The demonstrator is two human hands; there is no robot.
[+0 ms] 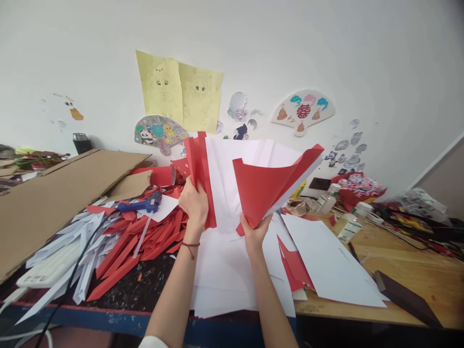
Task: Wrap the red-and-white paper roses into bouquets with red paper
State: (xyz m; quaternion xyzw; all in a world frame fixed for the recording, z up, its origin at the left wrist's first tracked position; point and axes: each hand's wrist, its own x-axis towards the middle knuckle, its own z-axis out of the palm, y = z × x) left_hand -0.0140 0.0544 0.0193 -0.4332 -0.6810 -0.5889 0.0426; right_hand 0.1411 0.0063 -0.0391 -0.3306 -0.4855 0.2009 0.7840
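Observation:
My left hand (195, 203) is closed round the left edge of a raised stack of red-and-white paper sheets (224, 179). My right hand (254, 233) pinches the lower corner of one red sheet (266, 186), which curls away from the stack to the right. Both hands hold the paper up above the table, in front of the wall. A red string circles my left wrist. Flat white sheets (221, 270) lie on the table under my forearms.
A heap of red and white paper strips (119, 241) lies to the left, with a blue glue gun (139, 205) on it and a large cardboard sheet (47, 198) beyond. White sheets (326, 256), bottles (348, 227) and clutter cover the wooden table (416, 275) at right.

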